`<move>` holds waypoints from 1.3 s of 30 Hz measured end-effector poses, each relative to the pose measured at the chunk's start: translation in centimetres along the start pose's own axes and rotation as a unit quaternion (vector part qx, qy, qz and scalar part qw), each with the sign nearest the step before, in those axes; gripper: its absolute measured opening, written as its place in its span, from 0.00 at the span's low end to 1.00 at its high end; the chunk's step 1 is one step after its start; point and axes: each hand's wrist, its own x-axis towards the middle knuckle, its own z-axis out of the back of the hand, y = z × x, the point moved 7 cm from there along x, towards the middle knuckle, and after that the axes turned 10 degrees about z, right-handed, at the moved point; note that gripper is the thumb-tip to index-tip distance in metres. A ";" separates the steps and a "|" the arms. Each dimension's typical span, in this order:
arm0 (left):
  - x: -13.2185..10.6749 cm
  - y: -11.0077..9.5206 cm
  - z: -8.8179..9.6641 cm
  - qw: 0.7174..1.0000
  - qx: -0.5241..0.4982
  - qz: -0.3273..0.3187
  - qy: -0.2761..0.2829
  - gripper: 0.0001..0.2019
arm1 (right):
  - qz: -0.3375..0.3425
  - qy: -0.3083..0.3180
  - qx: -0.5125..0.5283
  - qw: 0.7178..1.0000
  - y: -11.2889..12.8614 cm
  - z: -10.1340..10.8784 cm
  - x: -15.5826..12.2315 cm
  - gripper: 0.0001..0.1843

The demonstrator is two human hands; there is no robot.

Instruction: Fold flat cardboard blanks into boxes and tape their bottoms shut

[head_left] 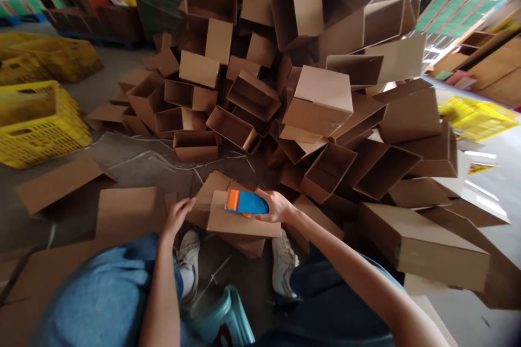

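My right hand point(277, 207) is wrapped round the back of a blue and orange tape dispenser point(250, 202), held over a cardboard box point(240, 223) between my feet. The dispenser's orange end points left, toward my other hand. At the box's left side, my left hand point(179, 216) has its fingertips pinched together. A faint, pale strip of clear tape point(207, 207) appears to stretch between these fingertips and the dispenser. The box's lower side is partly hidden.
A high heap of open cardboard boxes point(254, 95) rises in front. Flattened cardboard point(128, 211) lies at left, near a yellow crate point(36, 124). Another yellow crate point(478, 116) stands at right. Below me is a teal plastic stool or bucket point(222, 314). Loose strapping point(150, 153) crosses the floor.
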 end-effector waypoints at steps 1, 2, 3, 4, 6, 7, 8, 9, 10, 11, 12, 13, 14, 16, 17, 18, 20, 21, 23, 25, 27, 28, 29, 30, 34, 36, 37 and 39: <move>0.1 0.0 0.3 1.000 -0.001 0.000 -0.005 0.29 | 0.002 0.000 -0.002 1.000 0.0 0.0 -0.1 0.30; 0.2 -0.1 0.5 1.000 -0.002 0.000 -0.005 0.29 | 0.003 0.001 -0.001 1.000 0.0 0.0 -0.2 0.30; 0.2 -0.1 0.6 1.000 -0.003 0.000 -0.004 0.29 | 0.003 0.003 0.002 1.000 0.0 0.0 -0.3 0.29; 0.3 -0.1 0.8 1.000 -0.003 0.000 -0.007 0.29 | 0.001 0.005 0.005 1.000 0.0 -0.1 -0.4 0.29; 0.4 0.0 0.9 1.000 -0.002 0.003 -0.006 0.30 | 0.001 0.003 -0.001 1.000 -0.2 -0.2 -0.5 0.28; 0.4 0.2 0.8 1.000 -0.002 0.005 -0.003 0.30 | 0.004 0.002 -0.007 1.000 -0.2 -0.3 -0.6 0.28; 0.4 0.5 0.7 1.000 -0.001 0.009 -0.001 0.31 | 0.008 0.001 -0.012 1.000 -0.2 -0.4 -0.7 0.29; 0.4 0.7 0.6 1.000 0.003 0.012 0.003 0.31 | 0.012 -0.001 -0.015 1.000 -0.3 -0.6 -0.7 0.29; 0.5 1.0 0.3 1.000 0.008 0.014 0.007 0.31 | 0.016 -0.004 -0.015 1.000 -0.3 -0.8 -0.8 0.29; 0.5 1.2 0.1 1.000 0.013 0.014 0.012 0.31 | 0.019 -0.006 -0.013 1.000 -0.4 -1.0 -0.9 0.29; 0.5 1.3 -0.1 1.000 0.018 0.013 0.014 0.31 | 0.021 -0.006 -0.010 1.000 -0.5 -1.3 -1.0 0.29; 0.5 1.4 -0.3 1.000 0.022 0.011 0.014 0.31 | 0.021 -0.006 -0.008 1.000 -0.6 -1.5 -1.1 0.28; 0.4 1.4 -0.5 1.000 0.025 0.010 0.013 0.31 | 0.021 -0.004 -0.007 1.000 -0.8 -1.8 -1.1 0.28; 0.3 1.3 -0.9 0.999 0.034 0.011 0.012 0.31 | 0.019 0.000 -0.005 1.000 -1.0 -2.2 -1.3 0.28; 0.2 1.3 -1.1 0.999 0.041 0.014 0.014 0.31 | 0.019 -0.002 -0.005 1.000 -1.0 -2.3 -1.3 0.28; 0.1 1.2 -1.3 0.999 0.048 0.017 0.016 0.31 | 0.020 -0.003 -0.004 1.000 -1.1 -2.4 -1.4 0.28; 0.0 1.1 -1.7 0.998 0.063 0.019 0.020 0.31 | 0.021 -0.009 -0.002 1.000 -1.1 -2.5 -1.5 0.28; -0.1 1.1 -1.8 0.997 0.071 0.017 0.020 0.31 | 0.022 -0.012 -0.001 1.000 -1.2 -2.5 -1.5 0.28; -0.2 1.1 -1.9 0.996 0.088 0.013 0.019 0.32 | 0.024 -0.015 0.000 1.000 -1.2 -2.6 -1.7 0.28; -0.2 1.3 -2.1 0.994 0.105 0.011 0.021 0.32 | 0.026 -0.020 -0.002 0.999 -1.3 -2.6 -1.8 0.29; -0.2 1.5 -2.3 0.993 0.116 0.012 0.024 0.31 | 0.022 -0.024 -0.007 0.999 -1.4 -2.7 -1.9 0.29; -0.2 1.7 -2.4 0.993 0.119 0.013 0.025 0.31 | 0.018 -0.025 -0.010 0.999 -1.4 -2.7 -2.0 0.29; -0.2 1.8 -2.5 0.993 0.118 0.013 0.023 0.30 | 0.014 -0.027 -0.012 0.999 -1.5 -2.6 -2.0 0.30; -0.2 1.8 -2.7 0.993 0.114 0.012 0.022 0.30 | 0.011 -0.027 -0.014 0.999 -1.5 -2.6 -2.0 0.30; -0.1 2.4 -3.1 0.995 0.097 0.005 0.009 0.30 | 0.010 -0.025 -0.016 1.000 -1.3 -2.5 -1.7 0.30; 0.1 2.9 -3.3 0.995 0.096 0.009 0.012 0.29 | 0.010 -0.025 -0.018 0.999 -1.2 -2.4 -1.6 0.30; 0.2 3.3 -3.5 0.995 0.096 0.013 0.016 0.29 | 0.012 -0.027 -0.019 0.999 -1.2 -2.3 -1.6 0.30; 0.4 3.8 -3.7 0.995 0.090 0.021 0.025 0.28 | 0.018 -0.029 -0.019 0.999 -1.1 -2.3 -1.5 0.30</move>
